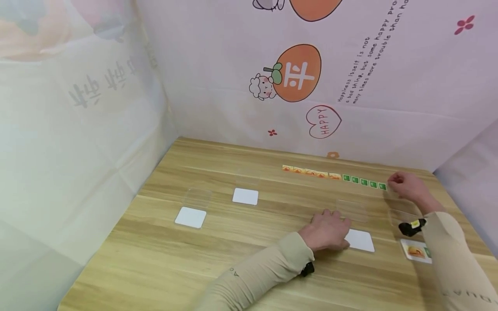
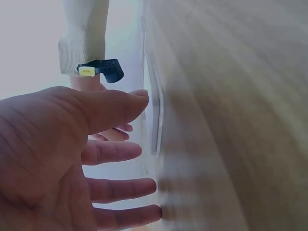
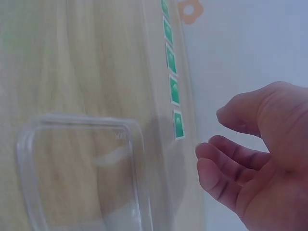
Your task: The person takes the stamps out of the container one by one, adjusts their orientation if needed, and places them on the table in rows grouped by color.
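White card (image 1: 362, 240) is partly hidden by the left hand (image 1: 327, 231).

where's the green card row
In the head view, the green card row lies toward the back right of the table, between the orange cards and right hand.

Five green cards (image 1: 364, 182) lie aligned, seemingly flat.

The tabletop (image 1: 136, 259) looked like smooth, low-sheen wood. At right, the clear tray (image 3: 82, 120) was glossy plastic, the white card (image 1: 361, 240) smooth, and the far green cards (image 3: 174, 90) looked like paper. The far backdrop (image 1: 218, 103) seemed creased, matt cloth; the right sleeve (image 1: 455, 263), matt fabric with a ribbed cuff (image 2: 72, 53); its wrist device (image 2: 114, 71), dark plastic.
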`<state>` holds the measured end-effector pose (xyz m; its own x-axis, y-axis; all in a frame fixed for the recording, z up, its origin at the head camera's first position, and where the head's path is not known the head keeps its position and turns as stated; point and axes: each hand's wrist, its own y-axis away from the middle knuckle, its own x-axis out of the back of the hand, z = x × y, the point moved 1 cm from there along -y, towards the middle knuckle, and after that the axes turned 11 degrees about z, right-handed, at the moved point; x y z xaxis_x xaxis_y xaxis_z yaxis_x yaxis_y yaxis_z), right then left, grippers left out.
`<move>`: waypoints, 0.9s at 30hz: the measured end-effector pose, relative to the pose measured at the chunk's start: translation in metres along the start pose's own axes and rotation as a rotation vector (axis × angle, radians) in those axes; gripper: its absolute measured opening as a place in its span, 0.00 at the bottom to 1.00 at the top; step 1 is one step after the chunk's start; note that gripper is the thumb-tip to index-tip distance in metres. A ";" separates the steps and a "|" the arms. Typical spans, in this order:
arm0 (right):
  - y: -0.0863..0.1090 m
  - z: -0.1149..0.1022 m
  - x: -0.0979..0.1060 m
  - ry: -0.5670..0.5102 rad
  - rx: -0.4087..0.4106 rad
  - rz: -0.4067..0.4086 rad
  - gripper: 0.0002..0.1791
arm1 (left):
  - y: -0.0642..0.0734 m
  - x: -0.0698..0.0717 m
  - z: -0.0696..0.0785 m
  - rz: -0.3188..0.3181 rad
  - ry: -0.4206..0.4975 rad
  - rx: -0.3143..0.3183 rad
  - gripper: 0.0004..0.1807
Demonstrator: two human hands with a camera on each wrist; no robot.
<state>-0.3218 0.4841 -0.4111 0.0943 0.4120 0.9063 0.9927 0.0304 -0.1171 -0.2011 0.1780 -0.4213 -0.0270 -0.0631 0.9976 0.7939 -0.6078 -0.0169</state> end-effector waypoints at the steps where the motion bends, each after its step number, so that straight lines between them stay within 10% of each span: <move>1: 0.001 -0.002 0.000 0.003 0.002 0.001 0.19 | 0.000 0.000 0.000 0.005 0.000 -0.002 0.25; 27: 0.042 -0.011 0.008 0.035 0.058 0.022 0.14 | -0.022 0.001 0.023 0.006 0.006 -0.107 0.15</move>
<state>-0.2786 0.4787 -0.4045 0.1192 0.3814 0.9167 0.9844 0.0746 -0.1591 -0.2043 0.2092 -0.4187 -0.0264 -0.0711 0.9971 0.7246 -0.6885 -0.0299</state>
